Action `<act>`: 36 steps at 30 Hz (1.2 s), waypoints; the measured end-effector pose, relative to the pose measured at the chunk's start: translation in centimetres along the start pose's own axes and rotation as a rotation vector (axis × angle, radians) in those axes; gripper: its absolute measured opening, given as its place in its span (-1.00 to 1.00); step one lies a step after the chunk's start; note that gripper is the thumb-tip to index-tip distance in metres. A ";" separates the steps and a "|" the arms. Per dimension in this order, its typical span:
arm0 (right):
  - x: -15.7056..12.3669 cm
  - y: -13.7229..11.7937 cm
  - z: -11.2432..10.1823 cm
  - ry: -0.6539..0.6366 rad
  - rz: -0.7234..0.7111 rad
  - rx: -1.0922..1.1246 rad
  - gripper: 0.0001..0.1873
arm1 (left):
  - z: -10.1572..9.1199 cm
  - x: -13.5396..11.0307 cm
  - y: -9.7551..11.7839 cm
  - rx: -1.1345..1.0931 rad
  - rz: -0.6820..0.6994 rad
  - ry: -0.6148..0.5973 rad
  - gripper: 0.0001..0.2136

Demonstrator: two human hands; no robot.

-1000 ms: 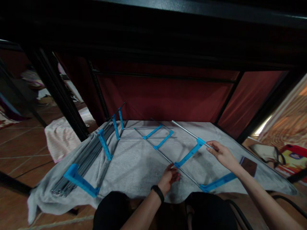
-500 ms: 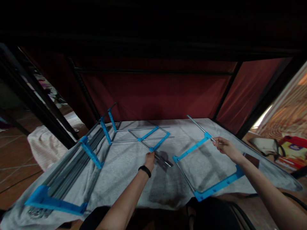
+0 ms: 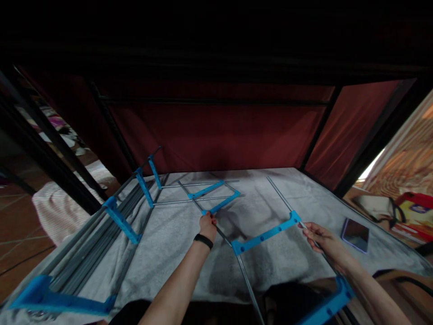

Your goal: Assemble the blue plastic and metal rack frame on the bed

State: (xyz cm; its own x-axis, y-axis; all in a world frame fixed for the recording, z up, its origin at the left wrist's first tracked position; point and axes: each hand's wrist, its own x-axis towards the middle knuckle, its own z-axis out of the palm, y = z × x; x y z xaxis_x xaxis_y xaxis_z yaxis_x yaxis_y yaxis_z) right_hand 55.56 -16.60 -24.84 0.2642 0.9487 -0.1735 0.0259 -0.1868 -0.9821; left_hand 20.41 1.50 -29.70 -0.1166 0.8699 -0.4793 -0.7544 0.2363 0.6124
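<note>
my right hand pinching rod of blue-bracket frame, half off grey cloth toward me. left hand gripping thin rod. Looks light, stiff, slick; hold near brackets.

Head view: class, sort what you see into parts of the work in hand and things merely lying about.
In hand: left hand on a metal rod; right hand on the blue-bracket rod frame.
Lying about: phone, rod bundle, grey cloth.
</note>
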 end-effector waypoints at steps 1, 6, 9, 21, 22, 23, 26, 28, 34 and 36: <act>-0.8 0.2 0.2 -0.007 0.015 0.003 -0.55 | -0.4 -0.7 0.7 -0.002 -0.002 0.015 -0.81; -4.5 2.3 0.8 -0.083 0.038 0.029 -0.58 | -1.6 -4.8 5.0 -0.027 -0.028 -0.002 -0.80; -6.2 3.4 1.2 -0.077 0.053 0.038 -0.57 | -1.9 -6.8 6.9 -0.049 -0.032 -0.026 -0.80; -8.8 4.6 4.0 -0.112 0.126 0.032 -0.59 | -7.5 -12.7 6.3 -0.019 -0.060 -0.027 -0.80; -8.8 4.7 4.0 -0.106 0.134 0.033 -0.60 | -8.3 -12.9 6.1 -0.009 -0.066 -0.016 -0.80; -8.8 4.9 3.9 -0.104 0.143 0.035 -0.60 | -9.0 -13.1 5.8 0.002 -0.072 -0.003 -0.80; -8.8 5.4 3.9 -0.129 0.180 0.048 -0.63 | -11.1 -13.5 4.6 0.028 -0.088 0.042 -0.81; -8.9 5.9 4.3 -0.151 0.214 0.066 -0.64 | -12.1 -13.6 3.7 0.042 -0.096 0.072 -0.81; -9.4 7.7 5.9 -0.179 0.312 0.081 -0.65 | -14.1 -13.1 1.8 0.081 -0.106 0.156 -0.81; -9.5 8.3 6.3 -0.187 0.329 0.074 -0.65 | -14.6 -12.9 1.3 0.095 -0.102 0.181 -0.81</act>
State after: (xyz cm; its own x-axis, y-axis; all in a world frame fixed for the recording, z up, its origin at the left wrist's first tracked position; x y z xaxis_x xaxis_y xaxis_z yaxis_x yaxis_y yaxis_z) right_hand 47.20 -25.60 -31.80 0.0658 0.8727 -0.4837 -0.1027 -0.4763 -0.8733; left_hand 11.56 -15.78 -31.88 -0.1633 0.7494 -0.6417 -0.7048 0.3666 0.6074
